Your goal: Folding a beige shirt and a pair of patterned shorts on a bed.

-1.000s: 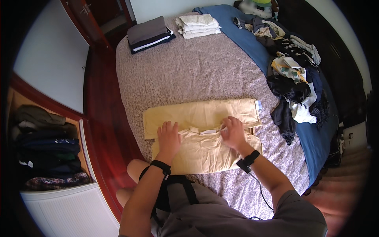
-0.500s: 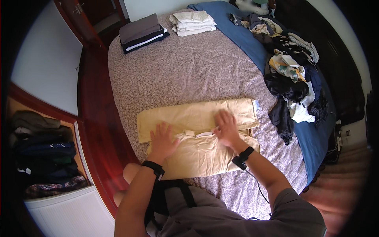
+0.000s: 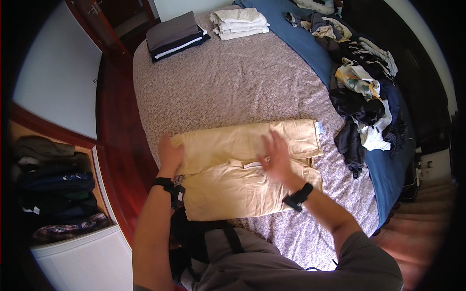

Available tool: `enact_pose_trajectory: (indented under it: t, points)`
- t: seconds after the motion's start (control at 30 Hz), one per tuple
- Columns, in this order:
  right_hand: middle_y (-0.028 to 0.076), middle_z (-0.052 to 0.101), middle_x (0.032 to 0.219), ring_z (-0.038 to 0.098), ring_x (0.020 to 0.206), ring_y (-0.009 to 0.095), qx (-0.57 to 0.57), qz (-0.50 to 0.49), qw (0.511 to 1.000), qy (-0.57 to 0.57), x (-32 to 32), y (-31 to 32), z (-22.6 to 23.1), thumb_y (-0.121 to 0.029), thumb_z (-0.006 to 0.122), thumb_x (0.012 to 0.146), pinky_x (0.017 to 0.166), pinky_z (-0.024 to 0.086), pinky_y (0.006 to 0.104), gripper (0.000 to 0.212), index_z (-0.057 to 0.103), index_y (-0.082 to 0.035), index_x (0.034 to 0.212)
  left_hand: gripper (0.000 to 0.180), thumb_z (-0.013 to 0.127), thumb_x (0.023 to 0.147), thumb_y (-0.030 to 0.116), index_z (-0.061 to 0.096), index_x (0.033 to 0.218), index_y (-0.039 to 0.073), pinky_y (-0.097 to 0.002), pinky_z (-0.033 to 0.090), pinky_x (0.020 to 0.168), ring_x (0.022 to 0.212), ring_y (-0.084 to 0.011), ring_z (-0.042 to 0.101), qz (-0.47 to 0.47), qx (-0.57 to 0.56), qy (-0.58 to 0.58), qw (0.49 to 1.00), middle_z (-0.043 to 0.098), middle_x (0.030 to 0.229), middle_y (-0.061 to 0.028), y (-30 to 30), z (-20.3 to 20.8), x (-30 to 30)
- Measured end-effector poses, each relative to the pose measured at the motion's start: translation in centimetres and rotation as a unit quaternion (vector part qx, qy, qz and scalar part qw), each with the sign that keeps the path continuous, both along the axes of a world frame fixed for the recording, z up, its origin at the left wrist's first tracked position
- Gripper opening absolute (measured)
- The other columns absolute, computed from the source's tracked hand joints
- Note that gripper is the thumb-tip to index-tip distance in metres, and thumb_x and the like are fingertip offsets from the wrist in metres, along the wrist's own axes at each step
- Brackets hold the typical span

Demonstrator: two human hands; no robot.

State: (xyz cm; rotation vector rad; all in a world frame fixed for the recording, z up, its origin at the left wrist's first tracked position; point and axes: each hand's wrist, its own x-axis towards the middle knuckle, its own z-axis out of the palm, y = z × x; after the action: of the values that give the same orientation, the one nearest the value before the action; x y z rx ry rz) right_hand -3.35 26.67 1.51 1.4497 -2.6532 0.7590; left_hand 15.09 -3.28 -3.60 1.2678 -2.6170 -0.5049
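A pale yellow garment [image 3: 228, 189] lies folded lengthwise on the bed, with a white label near its middle and a small pale tag at its right end. At the garment's upper left edge, my left hand [image 3: 170, 153] is closed on the cloth. Its thumb shows on the near side, while the other fingers are partly hidden. My right hand [image 3: 276, 157] hovers just over the garment's right half, beside the white label. Its fingers are spread and slightly blurred, and nothing is in them.
A dark folded stack [image 3: 177, 36] and a white folded stack [image 3: 239, 23] sit at the bed's far end. Loose clothes [image 3: 361, 109] heap along the right on a blue cover [image 3: 386, 182]. Left of the bed, an open drawer [image 3: 60, 186] holds more clothing.
My left hand has moved left, from lying flat on the garment to its left edge. My right hand has lifted slightly off the cloth. The view has shifted a little.
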Motion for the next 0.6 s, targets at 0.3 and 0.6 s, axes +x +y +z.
enact_pose_trajectory:
  t: [0.3, 0.6]
  points:
    - [0.025, 0.027, 0.14, 0.023, 0.131, 0.04, 0.002, 0.002, 0.997, -0.08, 6.2, -1.7, -3.7, -0.034, 0.055, 0.081, 0.107, 0.017, 0.0494, 0.065, 0.035, -0.001, 0.133, 0.04, 0.057, 0.085, 0.029, 0.052, 0.114, 0.002, -0.0375, 0.048, 0.078, 0.092, -0.0207, 0.061, 0.191, 0.605, 0.181, 0.751, 0.061, 0.108, -0.0078, 4.4, 1.8, 6.7]
    - [0.025, 0.032, 0.136, 0.03, 0.126, 0.041, -0.161, 0.017, 0.962, -0.221, 7.0, -1.6, -4.7, -0.022, 0.06, 0.077, 0.106, 0.025, 0.0433, 0.063, 0.036, 0.002, 0.129, 0.04, 0.05, 0.09, 0.029, 0.05, 0.118, 0.001, -0.0383, 0.048, 0.084, 0.096, -0.0247, 0.058, 0.174, 0.686, 0.225, 0.67, 0.059, 0.11, -0.0116, 6.2, 0.4, 7.2]
